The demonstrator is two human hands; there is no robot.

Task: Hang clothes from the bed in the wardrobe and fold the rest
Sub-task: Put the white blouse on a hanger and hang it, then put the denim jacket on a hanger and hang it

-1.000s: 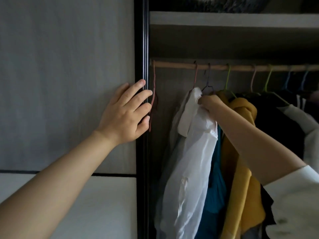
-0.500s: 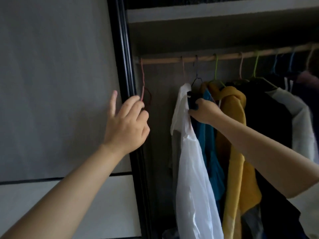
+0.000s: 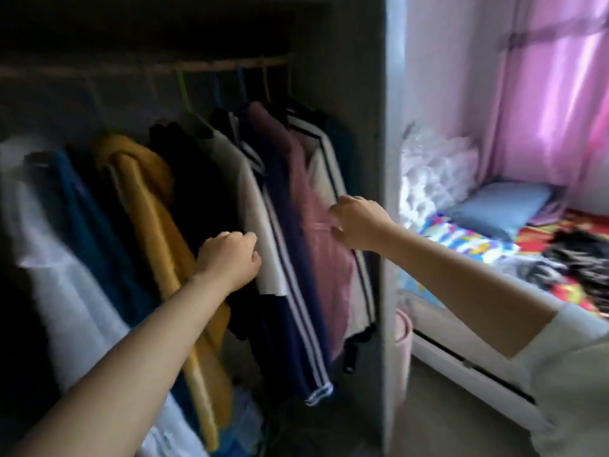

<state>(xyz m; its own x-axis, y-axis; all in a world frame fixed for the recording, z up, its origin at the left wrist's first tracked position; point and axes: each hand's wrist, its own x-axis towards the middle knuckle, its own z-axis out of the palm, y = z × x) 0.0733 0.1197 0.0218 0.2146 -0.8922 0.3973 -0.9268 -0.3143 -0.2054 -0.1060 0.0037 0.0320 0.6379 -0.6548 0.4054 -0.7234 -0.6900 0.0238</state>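
Several garments hang from the wooden rail (image 3: pixel 214 65) in the wardrobe: a white one (image 3: pixel 66 291), a teal one (image 3: pixel 89 225), a mustard one (image 3: pixel 155 219), a black one (image 3: pixel 197 192), a white and navy striped jacket (image 3: pixel 263 242) and a pink garment (image 3: pixel 316 258). My left hand (image 3: pixel 230 255) has curled fingers in front of the black garment, at the jacket's edge; blur hides any grip. My right hand (image 3: pixel 356 222) pinches the pink garment, which creases at my fingers. A dark heap of clothes (image 3: pixel 576 258) lies on the bed (image 3: pixel 478 364) at the right.
The wardrobe's grey side panel (image 3: pixel 385 159) stands between the rail and the bed. A pink bin (image 3: pixel 403 341) sits on the floor beside it. A blue pillow (image 3: pixel 501 209) lies at the bed's far end, under a pink curtain (image 3: pixel 560 94).
The view has swung right, from the wardrobe's left door to its right end and the bed. My left hand left the door edge; my right hand moved from the white and teal garments to the pink one.
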